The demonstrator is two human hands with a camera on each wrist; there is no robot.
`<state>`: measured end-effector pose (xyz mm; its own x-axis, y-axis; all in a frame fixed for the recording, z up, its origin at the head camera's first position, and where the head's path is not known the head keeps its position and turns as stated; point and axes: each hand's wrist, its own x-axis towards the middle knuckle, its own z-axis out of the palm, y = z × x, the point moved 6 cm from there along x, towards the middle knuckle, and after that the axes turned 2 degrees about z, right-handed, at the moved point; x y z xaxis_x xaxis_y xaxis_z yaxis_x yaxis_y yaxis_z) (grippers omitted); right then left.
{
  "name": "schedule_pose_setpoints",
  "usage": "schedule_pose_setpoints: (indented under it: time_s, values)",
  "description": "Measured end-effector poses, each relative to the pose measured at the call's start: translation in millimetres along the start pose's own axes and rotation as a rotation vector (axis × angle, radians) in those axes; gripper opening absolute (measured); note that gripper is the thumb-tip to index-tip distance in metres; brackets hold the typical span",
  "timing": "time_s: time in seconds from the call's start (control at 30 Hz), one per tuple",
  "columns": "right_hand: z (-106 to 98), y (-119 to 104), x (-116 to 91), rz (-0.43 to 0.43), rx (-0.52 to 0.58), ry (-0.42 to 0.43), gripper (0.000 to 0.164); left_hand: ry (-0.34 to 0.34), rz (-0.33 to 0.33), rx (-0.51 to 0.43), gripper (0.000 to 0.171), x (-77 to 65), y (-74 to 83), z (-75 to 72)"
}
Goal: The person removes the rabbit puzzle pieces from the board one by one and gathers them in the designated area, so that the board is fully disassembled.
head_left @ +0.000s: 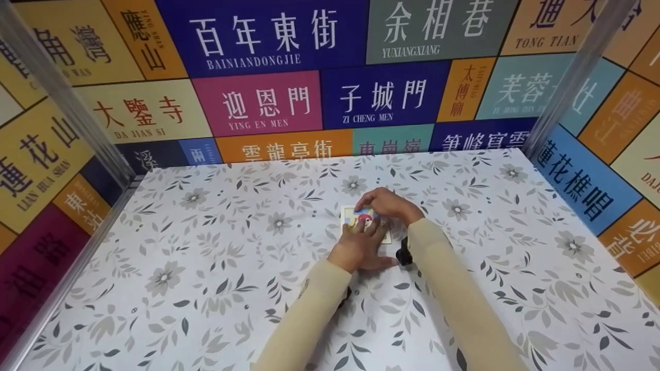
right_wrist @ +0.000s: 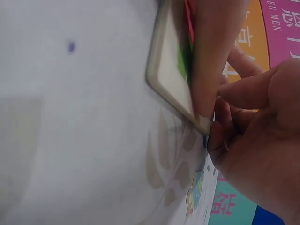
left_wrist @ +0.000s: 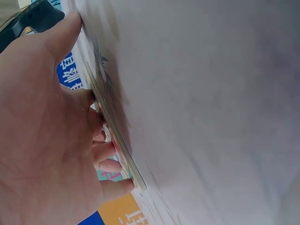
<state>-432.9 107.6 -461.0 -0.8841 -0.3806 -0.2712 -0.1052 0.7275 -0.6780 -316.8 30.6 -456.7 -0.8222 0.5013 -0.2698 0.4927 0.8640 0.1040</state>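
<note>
A small square puzzle board [head_left: 347,211] with a pale frame and a colourful cartoon picture lies on the patterned tabletop. My left hand [head_left: 361,247] rests across its near part, fingers spread and fairly straight, thumb out to the right. In the left wrist view those fingertips meet the board's edge [left_wrist: 117,133]. At the far side of the board is my right hand [head_left: 389,203], its fingers bent down to the picture. The right wrist view has the right fingers [right_wrist: 218,140] curled by the board's corner [right_wrist: 164,77]; I cannot tell whether they pinch anything.
A colourful jigsaw piece [right_wrist: 195,192] lies on the table beyond the board in the right wrist view. Panels with large Chinese lettering [head_left: 263,100] wall in the back and both sides. The white tabletop [head_left: 216,288] carries a grey leaf and flower print.
</note>
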Motion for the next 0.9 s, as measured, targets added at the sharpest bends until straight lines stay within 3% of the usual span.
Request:
schedule_pose_setpoints:
  time_s: [0.17,0.33,0.63,0.9]
  values:
    - [-0.1,0.6,0.2,0.024,0.024,-0.004,0.052,-0.001,0.003,-0.013,0.085,-0.7,-0.4,-0.5]
    - [-1.0,-1.9,-1.5,-0.006,0.04,-0.001,0.056,-0.001,0.002,-0.025,0.086,-1.0,-1.3,0.0]
    - [-0.1,-2.2,-1.1,-0.03,-0.014,-0.026,0.059,-0.008,0.0,-0.014,0.085,-0.2,-1.7,0.3]
    - [0.2,-2.7,-2.5,0.018,0.012,-0.039,0.06,0.003,0.005,-0.024,0.085,-2.6,-0.6,-3.1]
